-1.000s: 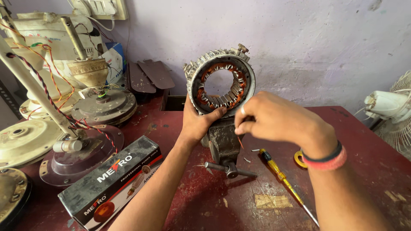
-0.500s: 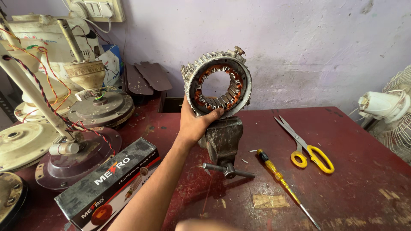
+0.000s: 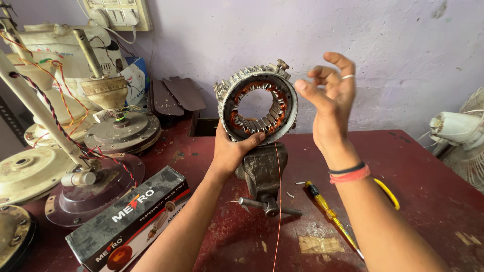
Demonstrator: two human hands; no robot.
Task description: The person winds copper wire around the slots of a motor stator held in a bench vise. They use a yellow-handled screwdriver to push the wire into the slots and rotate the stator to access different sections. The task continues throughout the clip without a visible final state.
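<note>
Your left hand cups the lower left rim of the motor ring, thumb laid across the front of the rim and the fingers wrapped behind it, so it is pressed around the metal. The ring stands upright, its open middle facing you, copper coils showing around the inside, and it sits on top of the small bench vise at the middle of the dark red table. Your right hand is raised just beside the ring's right edge, not touching it, palm turned toward the ring, fingers loosely curled and spread with nothing visibly between them; there is a ring on one finger and a red and black band at the wrist. A thin copper wire hangs straight down from the lower rim of the motor ring, past the vise, to the bottom of the view. A yellow-handled screwdriver lies on the table right of the vise, partly under your right forearm, and a yellow scissor handle peeks out behind that arm. To your left lie a long cardboard box near your left forearm and several round fan motor housings with coloured wires. A white fan stands at the far right edge.
</note>
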